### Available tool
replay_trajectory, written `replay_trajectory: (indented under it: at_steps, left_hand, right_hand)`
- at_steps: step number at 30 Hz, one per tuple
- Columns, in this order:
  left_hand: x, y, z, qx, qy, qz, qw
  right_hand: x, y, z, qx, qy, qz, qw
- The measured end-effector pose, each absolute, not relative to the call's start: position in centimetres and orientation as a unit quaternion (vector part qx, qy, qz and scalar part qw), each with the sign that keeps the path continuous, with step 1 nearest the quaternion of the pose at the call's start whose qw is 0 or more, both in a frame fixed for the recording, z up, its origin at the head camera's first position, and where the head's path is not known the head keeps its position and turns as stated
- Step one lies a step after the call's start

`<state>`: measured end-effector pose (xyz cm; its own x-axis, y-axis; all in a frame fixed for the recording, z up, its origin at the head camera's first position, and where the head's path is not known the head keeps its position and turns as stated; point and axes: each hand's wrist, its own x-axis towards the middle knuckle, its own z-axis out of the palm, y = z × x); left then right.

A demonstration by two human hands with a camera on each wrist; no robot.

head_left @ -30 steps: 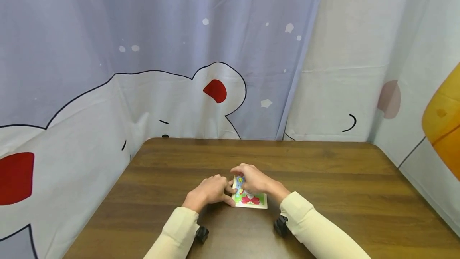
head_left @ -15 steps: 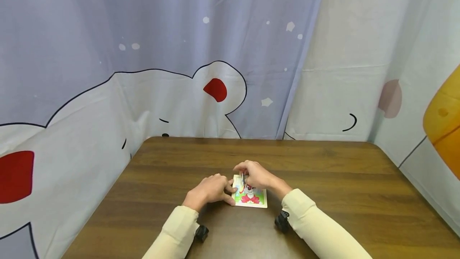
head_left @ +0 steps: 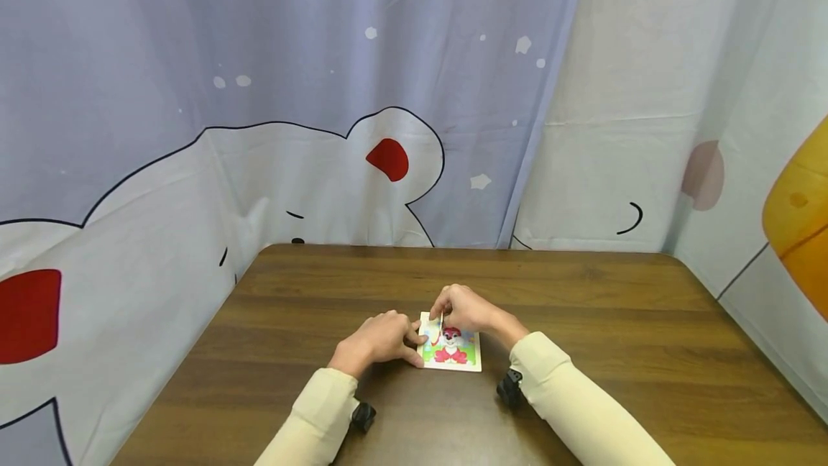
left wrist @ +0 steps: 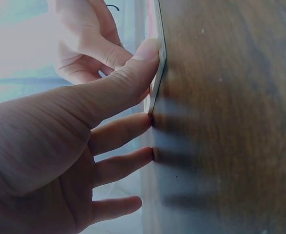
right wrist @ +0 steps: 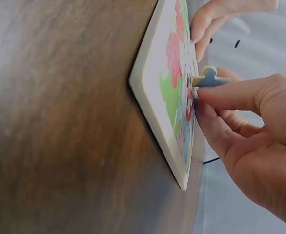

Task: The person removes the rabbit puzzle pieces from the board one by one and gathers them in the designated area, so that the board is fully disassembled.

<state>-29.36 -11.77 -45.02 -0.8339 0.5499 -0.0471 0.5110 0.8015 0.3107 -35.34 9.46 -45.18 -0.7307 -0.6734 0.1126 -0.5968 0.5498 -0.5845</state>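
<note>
A small jigsaw puzzle (head_left: 450,356) with a pale frame and a red-and-white cartoon animal lies flat on the table. My right hand (head_left: 467,308) pinches a puzzle piece (right wrist: 210,78) between thumb and fingers. Raised above the picture's upper left part, the piece stands on edge, its blue-grey face and rounded knob showing in the right wrist view. My left hand (head_left: 380,339) rests at the puzzle's left side. Its thumb (left wrist: 147,50) presses the frame's edge, while the other fingers extend fairly straight, tips by the frame and table. A pale patch shows in the picture under the right hand.
The brown wooden table (head_left: 291,308) surrounds the puzzle. Behind it hangs a printed curtain (head_left: 310,185), close to the table's back edge. A black wrist device (head_left: 364,417) sits below the left cuff, another (head_left: 509,388) below the right.
My right hand has lifted the puzzle piece and shifted slightly right and away, tilting the piece upright and uncovering more of the picture. My left hand stays in place.
</note>
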Motion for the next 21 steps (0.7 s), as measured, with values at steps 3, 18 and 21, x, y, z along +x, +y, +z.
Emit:
replay_trajectory:
  at_steps: [3,18,21]
  left_hand:
    - [-29.38,-11.82,-45.0,0.28,0.946,0.145,0.07]
    - [-29.44,-11.88,-45.11,0.287,0.944,0.146,0.071]
    - [-29.42,-11.87,-45.09,0.287,0.944,0.147,0.071]
  right_hand:
    - [-35.38,9.57,-45.09,-0.376,0.87,-0.311,0.061]
    - [-35.38,9.61,-44.59,-0.384,0.875,-0.282,0.085]
    - [-35.27,9.65,-44.7,-0.381,0.875,-0.288,0.079]
